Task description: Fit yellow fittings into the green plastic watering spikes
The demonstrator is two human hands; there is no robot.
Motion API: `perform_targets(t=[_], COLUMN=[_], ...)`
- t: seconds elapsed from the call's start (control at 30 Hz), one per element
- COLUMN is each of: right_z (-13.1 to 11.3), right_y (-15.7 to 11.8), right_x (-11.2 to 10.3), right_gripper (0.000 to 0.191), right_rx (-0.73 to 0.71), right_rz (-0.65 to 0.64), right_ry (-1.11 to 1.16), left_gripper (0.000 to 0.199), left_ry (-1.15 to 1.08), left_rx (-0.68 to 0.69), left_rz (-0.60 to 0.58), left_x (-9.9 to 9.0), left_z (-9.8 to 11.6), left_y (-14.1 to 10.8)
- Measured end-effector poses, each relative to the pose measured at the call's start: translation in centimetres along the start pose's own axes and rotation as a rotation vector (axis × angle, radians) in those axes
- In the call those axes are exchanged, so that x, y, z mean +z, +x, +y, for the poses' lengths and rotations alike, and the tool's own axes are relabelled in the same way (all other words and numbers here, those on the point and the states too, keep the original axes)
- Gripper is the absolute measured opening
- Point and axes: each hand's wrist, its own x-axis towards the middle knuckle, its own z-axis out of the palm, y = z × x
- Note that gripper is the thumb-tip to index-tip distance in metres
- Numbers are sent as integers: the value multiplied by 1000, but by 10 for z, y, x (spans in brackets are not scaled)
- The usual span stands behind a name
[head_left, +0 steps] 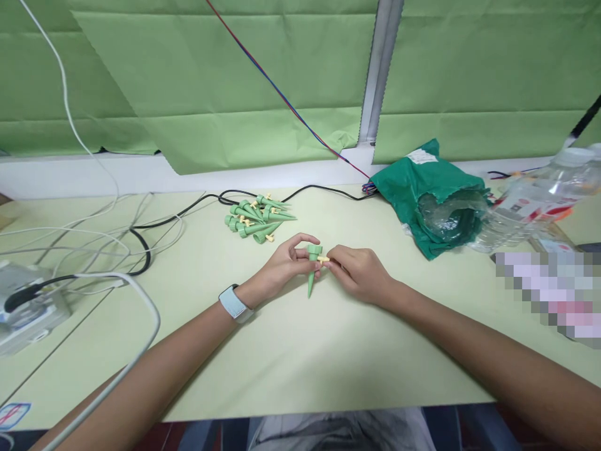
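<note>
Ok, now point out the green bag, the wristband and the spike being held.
Bag [402, 188]: head view, on its green left side.
Wristband [233, 303]: head view, on the middle of its band.
Spike [310, 283]: head view, on its tapering lower part, below the fingers.

The green spike [310, 275], with its yellow valve [323, 259], points downward between the hands [293, 263].

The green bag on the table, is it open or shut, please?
Open: the green bag has a ragged opening, with clear plastic showing inside.
</note>
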Motion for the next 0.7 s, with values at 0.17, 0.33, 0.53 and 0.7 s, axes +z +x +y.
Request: perform_targets(t=[0.17, 0.33, 0.53, 0.7], right_z=[-2, -3, -3, -3], right_y=[3, 3, 5, 4], right_x=[7, 3, 8, 3], right_gripper=[34, 19, 38, 21], right_rx=[254, 75, 301, 104], right_rz=[-2, 2, -36, 0], right_ry=[241, 87, 323, 127], left_gripper=[38, 36, 44, 38], left_ry=[-44, -45, 101, 4], left_rx=[35, 40, 107, 59], left_rz=[23, 15, 112, 50], left_x=[4, 6, 11, 11], left_z=[1, 2, -1, 0], left_y=[1, 1, 2, 1])
